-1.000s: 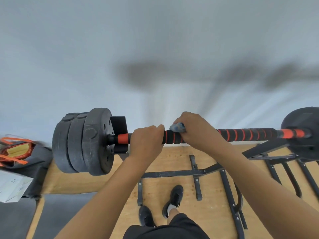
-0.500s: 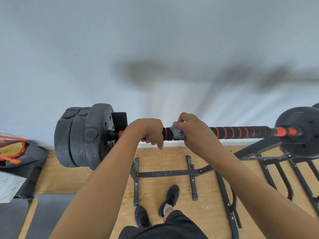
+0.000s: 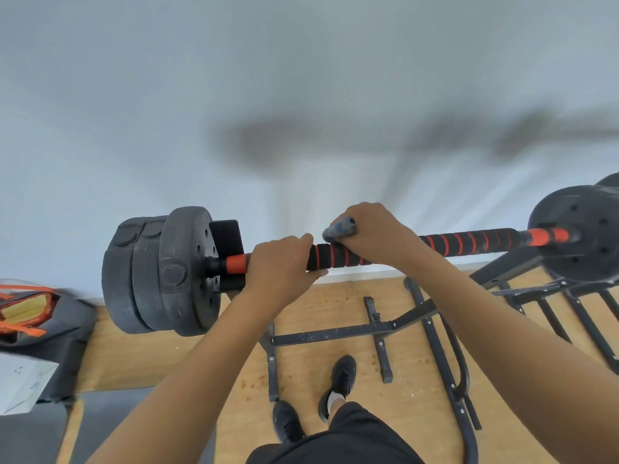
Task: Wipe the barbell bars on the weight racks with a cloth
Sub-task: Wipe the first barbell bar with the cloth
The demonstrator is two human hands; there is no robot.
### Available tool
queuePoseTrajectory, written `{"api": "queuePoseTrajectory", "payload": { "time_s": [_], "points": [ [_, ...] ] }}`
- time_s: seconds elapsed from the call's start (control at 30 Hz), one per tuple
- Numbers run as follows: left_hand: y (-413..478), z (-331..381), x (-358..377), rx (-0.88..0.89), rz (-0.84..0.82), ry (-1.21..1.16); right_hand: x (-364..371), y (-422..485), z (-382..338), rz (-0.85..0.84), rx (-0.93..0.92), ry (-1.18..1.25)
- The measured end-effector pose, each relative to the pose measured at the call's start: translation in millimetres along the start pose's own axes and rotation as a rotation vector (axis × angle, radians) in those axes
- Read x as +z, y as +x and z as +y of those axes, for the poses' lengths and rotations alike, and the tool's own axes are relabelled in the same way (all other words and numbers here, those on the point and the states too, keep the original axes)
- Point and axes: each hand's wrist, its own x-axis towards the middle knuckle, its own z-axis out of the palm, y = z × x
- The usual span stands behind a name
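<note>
The barbell bar, resting on its rack, was apparently mid-wipe near the left weight plates, its right stretch seemingly undone; the right hand, grip curled, pressed a grey-blue cloth onto the bar, the left hand wrapping the bar just beside it.

Single head-worn wide-angle view, tipped steeply forward and down.

The camera sits above and just behind the barbell bar, near enough that both forearms run up from the bottom edge to the left hand and right hand at mid-frame (the right one with the cloth). It faces a pale wall that fills the upper half. The wooden floor and the person's own shoes lie almost straight below the lens.
</note>
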Motion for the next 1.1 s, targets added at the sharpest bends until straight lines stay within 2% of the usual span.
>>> {"api": "queuePoseTrajectory", "payload": {
  "time_s": [0.13,0.33,0.47,0.57,0.67,0.77,0.8,0.87,0.93,1.0,1.1],
  "points": [
    [14.7,-3.9,-3.0,0.032,-0.075,0.059,10.8,-12.1,-9.7,0.073,0.041,0.072],
    [36.2,-9.7,-10.0,-0.032,-0.438,-0.102,23.9,-33.2,-13.3,0.153,-0.057,-0.055],
    [53.6,-17.6,-17.5,-0.055,-0.734,-0.372,32.3,-45.3,-13.7,0.212,-0.063,-0.069],
    [57.4,-19.0,-21.8,-0.070,-0.809,-0.405,39.8,-56.3,-16.5,0.231,-0.062,-0.076],
    [48.8,-17.1,-24.0,-0.087,-0.700,-0.432,37.2,-66.4,-17.8,0.294,-0.039,0.022],
    [20.3,-9.2,-20.2,-0.097,-0.290,-0.178,18.9,-55.7,-12.6,0.402,0.055,0.188],
    [9.2,-5.2,-16.3,-0.097,-0.171,-0.082,12.2,-47.2,-12.3,0.369,0.076,0.194],
    [-5.7,1.5,-6.9,-0.081,-0.051,0.073,6.1,-32.0,-16.0,0.245,0.055,0.163],
    [-6.4,4.1,1.5,-0.084,-0.001,0.158,9.7,-23.0,-20.6,0.153,0.047,0.116],
    [-0.6,3.1,0.9,-0.115,0.007,0.173,18.0,-21.8,-21.3,0.144,0.075,0.116],
    [11.1,-1.1,-8.3,-0.111,-0.151,0.086,25.9,-29.7,-23.4,0.184,0.053,0.044]
  ]
}}
